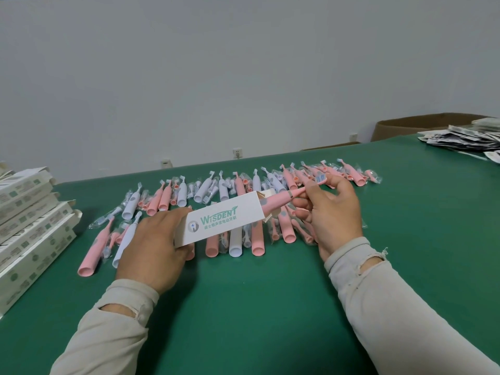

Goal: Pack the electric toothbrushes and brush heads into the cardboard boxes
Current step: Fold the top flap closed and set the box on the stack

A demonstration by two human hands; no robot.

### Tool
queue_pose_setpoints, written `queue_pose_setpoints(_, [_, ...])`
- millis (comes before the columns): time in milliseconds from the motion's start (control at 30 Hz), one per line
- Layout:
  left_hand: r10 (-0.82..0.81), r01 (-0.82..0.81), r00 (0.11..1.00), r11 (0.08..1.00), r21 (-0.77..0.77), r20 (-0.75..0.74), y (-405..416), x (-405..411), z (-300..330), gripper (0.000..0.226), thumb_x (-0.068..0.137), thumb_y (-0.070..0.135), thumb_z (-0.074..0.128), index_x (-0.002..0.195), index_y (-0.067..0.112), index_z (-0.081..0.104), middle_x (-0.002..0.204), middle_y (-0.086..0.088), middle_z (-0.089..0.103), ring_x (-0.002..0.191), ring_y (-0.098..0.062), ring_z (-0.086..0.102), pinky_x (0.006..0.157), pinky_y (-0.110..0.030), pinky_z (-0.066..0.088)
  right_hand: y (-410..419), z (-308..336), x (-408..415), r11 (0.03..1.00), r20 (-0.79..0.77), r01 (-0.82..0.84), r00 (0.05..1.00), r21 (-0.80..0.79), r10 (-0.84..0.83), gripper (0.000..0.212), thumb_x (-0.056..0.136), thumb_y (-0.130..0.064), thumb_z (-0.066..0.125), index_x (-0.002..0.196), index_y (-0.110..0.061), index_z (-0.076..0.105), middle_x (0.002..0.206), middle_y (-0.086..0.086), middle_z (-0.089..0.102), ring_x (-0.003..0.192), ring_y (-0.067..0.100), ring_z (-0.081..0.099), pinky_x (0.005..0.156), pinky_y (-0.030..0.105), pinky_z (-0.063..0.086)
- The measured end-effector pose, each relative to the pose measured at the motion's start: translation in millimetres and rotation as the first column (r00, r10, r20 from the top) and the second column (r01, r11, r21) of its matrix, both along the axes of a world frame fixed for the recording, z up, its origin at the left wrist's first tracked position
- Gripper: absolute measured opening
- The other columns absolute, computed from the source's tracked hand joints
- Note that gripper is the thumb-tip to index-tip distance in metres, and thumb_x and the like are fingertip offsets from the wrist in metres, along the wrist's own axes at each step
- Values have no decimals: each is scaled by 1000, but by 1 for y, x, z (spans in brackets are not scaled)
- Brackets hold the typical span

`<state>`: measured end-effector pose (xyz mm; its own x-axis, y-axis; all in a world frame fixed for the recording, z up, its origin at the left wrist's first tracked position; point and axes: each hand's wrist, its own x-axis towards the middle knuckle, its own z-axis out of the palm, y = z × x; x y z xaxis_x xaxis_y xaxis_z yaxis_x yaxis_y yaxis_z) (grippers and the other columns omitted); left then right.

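My left hand [153,247] grips the closed end of a white cardboard box [219,219] printed with green lettering, held tilted above the green table [243,307]. A pink electric toothbrush [281,200] sticks partly out of the box's open right end. My right hand [332,209] pinches the toothbrush's neck just below its bristled head. Behind and under the box, several pink and white toothbrushes [235,240] and bagged brush heads [208,189] lie in rows on the table.
A stack of white packed boxes [27,220] lies at the table's left edge. A heap of grey printed packets [462,138] sits at the far right, with a brown carton [405,125] behind the table. A pale wall with sockets runs behind.
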<state>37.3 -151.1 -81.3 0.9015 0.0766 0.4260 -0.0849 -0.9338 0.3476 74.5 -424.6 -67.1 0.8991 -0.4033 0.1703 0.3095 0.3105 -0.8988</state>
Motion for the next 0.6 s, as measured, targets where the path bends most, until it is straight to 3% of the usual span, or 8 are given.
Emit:
queue_pose_setpoints(167, [1, -1, 1000, 1000, -9, 8, 0, 1, 0, 66, 81, 19, 75, 139, 36, 47, 127, 7, 57, 115, -20, 45, 92, -42, 43, 6, -5, -4, 968, 37, 4, 999, -251, 5, 21, 92, -16, 67, 102, -32, 57, 81, -6, 76, 74, 10, 72, 61, 27, 57])
queue_pose_setpoints(233, [-2, 2, 1000, 1000, -25, 10, -1, 1, -1, 66, 81, 20, 75, 139, 36, 47, 126, 8, 56, 115, -20, 46, 92, -43, 44, 13, -9, -7, 859, 55, -56, 994, -510, 98, 16, 91, -23, 69, 100, -35, 66, 94, -17, 74, 90, 1, 68, 78, 21, 56])
queue_pose_setpoints(300, [-5, 5, 1000, 999, -31, 3, -1, 1, -1, 66, 81, 20, 76, 139, 36, 47, 126, 8, 57, 115, -20, 46, 93, -45, 45, 18, -11, -9, 754, 56, -91, 984, -651, 167, 17, 94, -28, 66, 107, -37, 72, 113, -25, 66, 111, -4, 58, 98, 17, 43])
queue_pose_setpoints(367, [-8, 8, 1000, 999, -31, -6, 0, 2, -1, 67, 80, 20, 76, 138, 37, 48, 125, 8, 58, 114, -20, 47, 93, -45, 45, 17, -8, -10, 820, 41, -125, 983, -559, 177, 18, 95, -24, 63, 102, -38, 72, 111, -28, 67, 111, -6, 58, 97, 22, 45])
queue_pose_setpoints(433, [-11, 11, 1000, 999, -40, -2, 1, 2, -1, 67, 79, 18, 76, 138, 36, 48, 124, 8, 58, 114, -21, 47, 92, -45, 45, 12, -6, -8, 880, 25, -109, 990, -463, 136, 22, 94, -16, 60, 93, -34, 72, 94, -29, 69, 94, -8, 62, 85, 25, 49])
queue_pose_setpoints(600, [-4, 4, 1000, 999, -36, -6, 0, 2, 0, 67, 79, 19, 76, 138, 37, 48, 124, 8, 57, 114, -21, 47, 93, -49, 46, 14, -7, -10, 842, 21, -116, 989, -527, 149, 25, 91, -12, 60, 87, -33, 75, 80, -22, 69, 81, 9, 64, 87, 46, 55])
